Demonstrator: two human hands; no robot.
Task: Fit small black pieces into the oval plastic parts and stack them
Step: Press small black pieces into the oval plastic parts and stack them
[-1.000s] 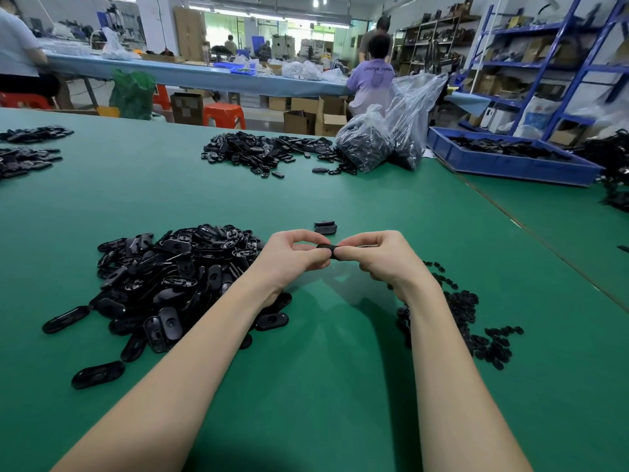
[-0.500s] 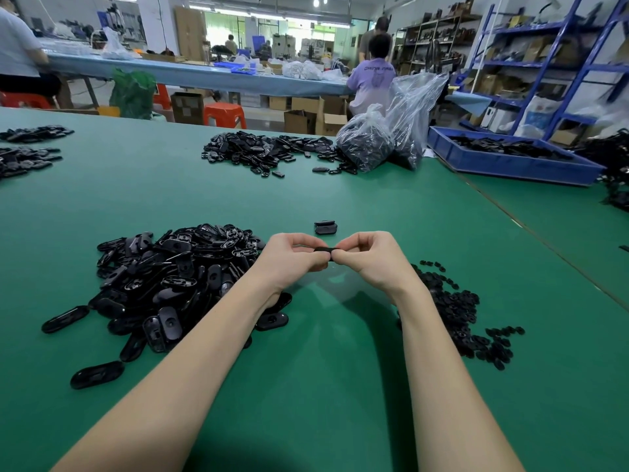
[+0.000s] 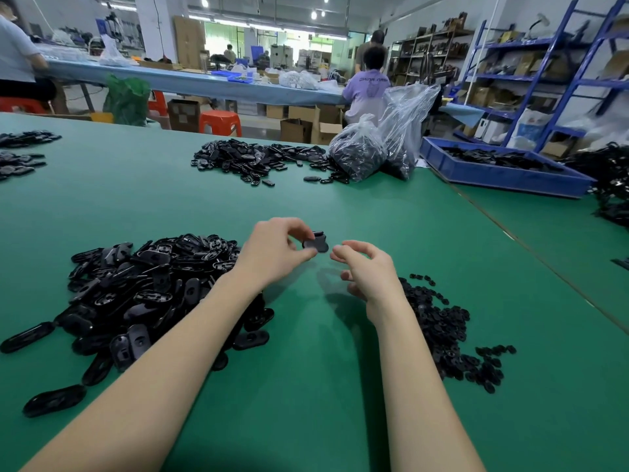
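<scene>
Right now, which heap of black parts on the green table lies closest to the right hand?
The heap of small black pieces, just beside the right hand; its bits are tiny, unlike the big ovals in the oval-parts heap by the left arm.

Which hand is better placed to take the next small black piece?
Right. The right hand holds nothing and hangs beside the pile of small black pieces. The left hand pinches an oval part.

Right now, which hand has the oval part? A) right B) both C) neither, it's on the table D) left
D: the left hand pinches the oval part at the small stack, while the right hand hangs beside it, fingers loosely curled, holding nothing.
</scene>
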